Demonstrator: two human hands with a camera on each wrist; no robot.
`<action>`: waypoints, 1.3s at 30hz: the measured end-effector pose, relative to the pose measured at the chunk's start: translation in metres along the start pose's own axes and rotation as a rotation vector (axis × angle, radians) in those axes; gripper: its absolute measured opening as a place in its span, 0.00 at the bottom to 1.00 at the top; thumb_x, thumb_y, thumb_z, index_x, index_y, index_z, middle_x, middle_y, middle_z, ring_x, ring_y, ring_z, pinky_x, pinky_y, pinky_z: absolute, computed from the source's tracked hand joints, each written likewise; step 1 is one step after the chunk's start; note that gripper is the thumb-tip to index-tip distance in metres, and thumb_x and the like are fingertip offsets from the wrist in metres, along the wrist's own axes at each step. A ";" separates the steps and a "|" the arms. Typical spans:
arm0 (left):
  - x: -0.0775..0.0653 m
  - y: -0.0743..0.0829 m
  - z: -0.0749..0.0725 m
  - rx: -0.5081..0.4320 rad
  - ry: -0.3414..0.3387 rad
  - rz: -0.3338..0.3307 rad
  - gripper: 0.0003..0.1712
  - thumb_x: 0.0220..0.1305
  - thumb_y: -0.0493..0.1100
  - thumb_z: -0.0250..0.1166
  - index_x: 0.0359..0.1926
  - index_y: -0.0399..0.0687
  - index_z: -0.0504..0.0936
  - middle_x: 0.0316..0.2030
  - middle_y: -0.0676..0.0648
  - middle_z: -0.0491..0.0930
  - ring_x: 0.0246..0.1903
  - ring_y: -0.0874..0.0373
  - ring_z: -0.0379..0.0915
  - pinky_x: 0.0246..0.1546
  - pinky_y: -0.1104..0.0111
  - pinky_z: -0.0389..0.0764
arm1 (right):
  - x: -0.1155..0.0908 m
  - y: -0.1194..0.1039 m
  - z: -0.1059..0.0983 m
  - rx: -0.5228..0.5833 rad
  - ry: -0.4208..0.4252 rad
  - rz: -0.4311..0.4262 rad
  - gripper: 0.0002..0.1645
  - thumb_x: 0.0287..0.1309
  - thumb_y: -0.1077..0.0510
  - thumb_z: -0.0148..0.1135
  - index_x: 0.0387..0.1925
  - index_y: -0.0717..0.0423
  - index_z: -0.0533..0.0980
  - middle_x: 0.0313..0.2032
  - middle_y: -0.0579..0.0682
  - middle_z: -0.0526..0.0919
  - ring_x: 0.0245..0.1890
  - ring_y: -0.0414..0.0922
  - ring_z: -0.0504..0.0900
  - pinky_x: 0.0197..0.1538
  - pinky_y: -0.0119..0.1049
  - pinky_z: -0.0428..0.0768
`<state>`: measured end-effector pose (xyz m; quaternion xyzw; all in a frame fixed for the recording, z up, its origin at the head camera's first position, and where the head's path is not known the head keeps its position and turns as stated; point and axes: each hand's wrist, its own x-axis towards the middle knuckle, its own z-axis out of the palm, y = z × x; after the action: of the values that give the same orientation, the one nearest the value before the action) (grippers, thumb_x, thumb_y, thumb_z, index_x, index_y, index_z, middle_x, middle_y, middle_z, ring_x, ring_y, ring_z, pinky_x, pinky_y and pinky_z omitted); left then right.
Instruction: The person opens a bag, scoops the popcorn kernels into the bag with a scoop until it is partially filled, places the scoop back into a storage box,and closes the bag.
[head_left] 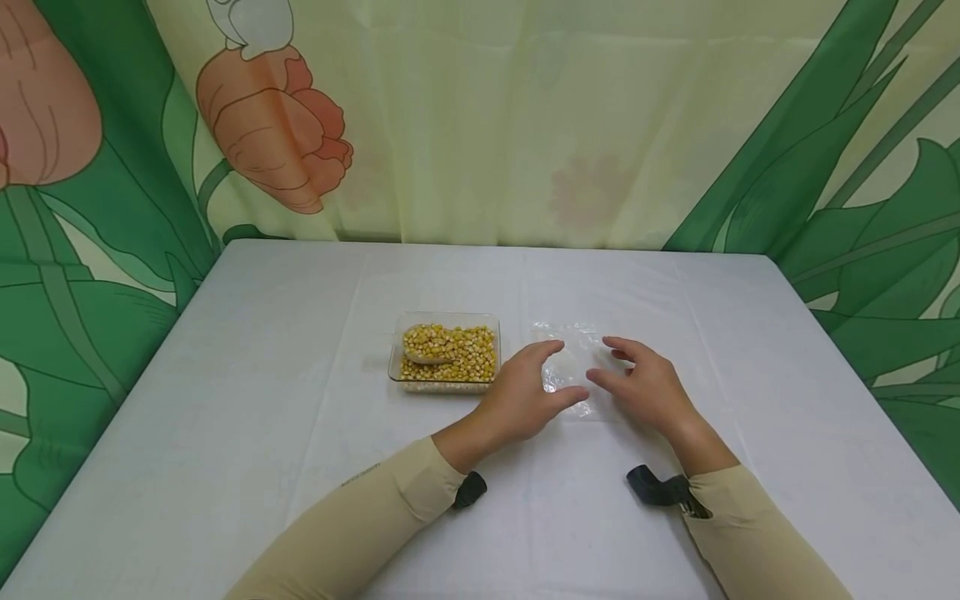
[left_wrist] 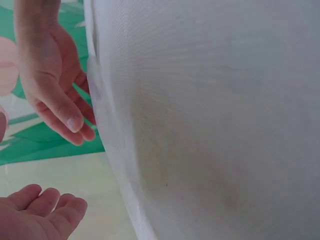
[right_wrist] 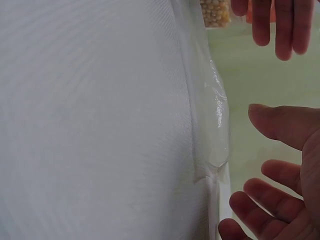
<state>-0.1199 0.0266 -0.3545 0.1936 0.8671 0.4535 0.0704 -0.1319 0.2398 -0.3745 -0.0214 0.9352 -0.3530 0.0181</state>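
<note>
A clear plastic bag point(head_left: 579, 354) lies flat on the white-covered table. Over its left part is my left hand point(head_left: 517, 396), thumb and fingers spread apart and holding nothing. Facing it across the bag, my right hand point(head_left: 648, 387) has loosely bent fingers with nothing between them. In the right wrist view the bag point(right_wrist: 215, 115) shows as a low shiny fold beside the right hand point(right_wrist: 285, 190), with a gap between them. Left of my left hand stands a clear rectangular container point(head_left: 442, 387) of yellow corn kernels point(head_left: 476, 354). A scoop point(head_left: 431, 360) heaped with kernels rests on top.
The table point(head_left: 262, 375) has a white cloth with fold lines. Behind it hangs a curtain point(head_left: 487, 125) printed with flowers and green leaves. Black wrist devices point(head_left: 660, 487) sit below both hands, at the beige sleeves point(head_left: 757, 533).
</note>
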 end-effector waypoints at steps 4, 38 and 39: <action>0.003 0.000 0.002 0.007 -0.001 -0.046 0.39 0.64 0.53 0.70 0.70 0.39 0.69 0.67 0.43 0.70 0.69 0.52 0.63 0.68 0.62 0.66 | 0.001 0.000 0.001 -0.010 -0.003 -0.001 0.38 0.62 0.52 0.68 0.68 0.66 0.68 0.64 0.68 0.72 0.61 0.64 0.74 0.60 0.58 0.75; 0.006 -0.001 0.002 0.041 -0.026 -0.136 0.38 0.64 0.50 0.71 0.70 0.39 0.69 0.66 0.42 0.71 0.68 0.50 0.64 0.67 0.61 0.66 | 0.004 0.001 0.009 -0.150 -0.063 -0.085 0.34 0.59 0.55 0.68 0.63 0.68 0.72 0.61 0.67 0.76 0.65 0.66 0.69 0.66 0.61 0.65; 0.006 -0.001 0.002 0.041 -0.028 -0.139 0.38 0.64 0.50 0.71 0.70 0.39 0.69 0.66 0.42 0.71 0.68 0.50 0.64 0.67 0.60 0.66 | 0.004 0.001 0.009 -0.151 -0.062 -0.084 0.34 0.59 0.56 0.68 0.63 0.68 0.73 0.60 0.67 0.76 0.65 0.66 0.69 0.66 0.61 0.65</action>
<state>-0.1253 0.0303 -0.3561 0.1408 0.8864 0.4271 0.1096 -0.1357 0.2343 -0.3825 -0.0726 0.9564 -0.2811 0.0306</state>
